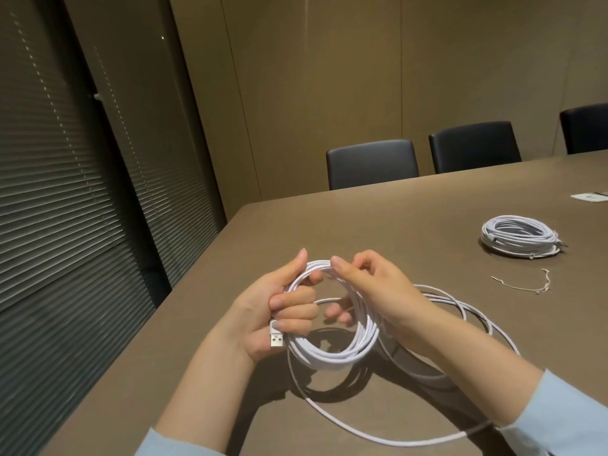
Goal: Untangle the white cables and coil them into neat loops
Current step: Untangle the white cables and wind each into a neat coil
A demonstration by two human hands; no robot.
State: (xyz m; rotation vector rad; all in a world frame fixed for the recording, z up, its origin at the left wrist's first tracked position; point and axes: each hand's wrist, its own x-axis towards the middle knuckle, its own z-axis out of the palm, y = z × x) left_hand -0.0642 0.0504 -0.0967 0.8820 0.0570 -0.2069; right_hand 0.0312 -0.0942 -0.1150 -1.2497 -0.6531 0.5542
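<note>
Head view: my left hand (279, 311) grips the white cable coil (332, 324) above the worktop (394, 225), fingers curled round it; my right hand (368, 284) pinches its top; finished coil (521, 236) lies well beyond.

Left hand (279, 311) fingers curled tight; right hand (371, 291) apparently pinching.

Your right hand (371, 291) covers the far side of the white cable coil (332, 343), so you can't see how its fingers sit there. The loose white cable strand (345, 426) runs under your right light-blue sleeve (559, 422) — end hidden. The small white plate on the brown table (589, 197) is cut off at the right edge — too tiny to make out.
</note>
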